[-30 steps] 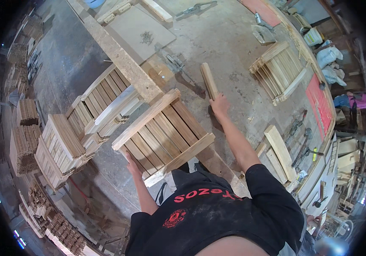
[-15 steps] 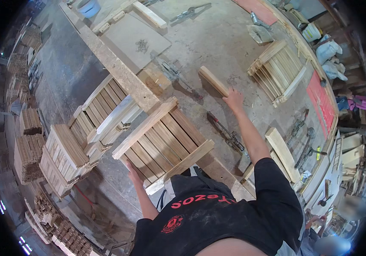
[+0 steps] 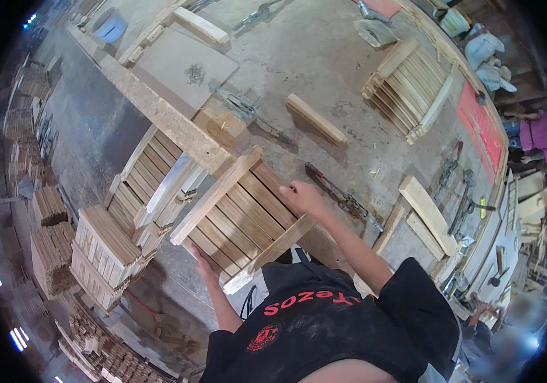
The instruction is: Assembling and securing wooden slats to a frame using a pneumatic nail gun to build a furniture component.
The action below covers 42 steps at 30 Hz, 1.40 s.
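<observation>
A slatted wooden panel, with dark-gapped slats between two rails, lies tilted in front of my body. My left hand rests against its left end, fingers stretched along the edge and partly hidden by the wood. Over the panel's right end slat, my right hand has its fingers curled in; whether it grips the slat or something small cannot be made out. Beyond that hand a short wooden block lies on the floor, apart from it. A bar clamp with a red handle lies just right of the hand.
A long beam runs diagonally to the panel. Stacked slatted panels stand at left; another panel lies far right. Loose boards and clamps lie to the right. A small pile of fasteners is on a flat sheet. Other people are at the right rim.
My right hand has let go of the wooden block on the floor and come back leftward and nearer, to the panel's right end. My left hand stays at the panel's left end.
</observation>
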Available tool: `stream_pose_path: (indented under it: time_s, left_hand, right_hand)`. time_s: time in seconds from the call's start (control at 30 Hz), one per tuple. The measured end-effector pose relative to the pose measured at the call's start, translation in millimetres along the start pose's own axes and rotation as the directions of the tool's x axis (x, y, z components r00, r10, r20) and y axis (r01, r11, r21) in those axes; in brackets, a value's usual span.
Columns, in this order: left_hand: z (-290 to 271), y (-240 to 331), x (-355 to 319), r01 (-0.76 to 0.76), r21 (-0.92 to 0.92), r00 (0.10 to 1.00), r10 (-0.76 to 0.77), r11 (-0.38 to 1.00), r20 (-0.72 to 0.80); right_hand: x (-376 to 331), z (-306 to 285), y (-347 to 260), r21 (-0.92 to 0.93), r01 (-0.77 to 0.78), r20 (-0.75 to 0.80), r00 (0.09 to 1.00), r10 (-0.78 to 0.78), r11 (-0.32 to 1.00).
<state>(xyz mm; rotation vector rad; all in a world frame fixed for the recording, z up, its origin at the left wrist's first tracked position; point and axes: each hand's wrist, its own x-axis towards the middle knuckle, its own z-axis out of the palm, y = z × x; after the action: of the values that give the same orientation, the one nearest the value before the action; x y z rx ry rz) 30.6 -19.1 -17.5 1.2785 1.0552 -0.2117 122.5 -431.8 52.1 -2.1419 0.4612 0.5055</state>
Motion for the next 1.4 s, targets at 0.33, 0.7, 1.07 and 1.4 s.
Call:
stream_pose_path:
  time_s: [0.33, 0.7, 1.07, 1.4]
  left_hand:
    - [48, 17, -42, -0.203, -0.172, 0.958, 0.232, 0.964, 0.169]
    - [188, 42, -47, -0.18, 0.379, 0.964, 0.086, 0.908, 0.253]
    - [217, 46, -48, -0.272, 0.625, 0.946, 0.083, 0.732, 0.315]
    - [213, 53, -44, -0.247, 0.746, 0.953, 0.015, 0.618, 0.303]
  right_hand:
    - [19, 0, 2, 0.08, -0.024, -0.11, 0.993, 0.033, 0.997]
    - [148, -162, -13, -0.062, 0.092, -0.259, 0.96, -0.105, 0.994]
    - [181, -166, 23, -0.206, 0.114, -0.329, 0.927, -0.178, 0.972]
    - [169, -171, 10, -0.357, 0.075, -0.314, 0.929, -0.196, 0.931]
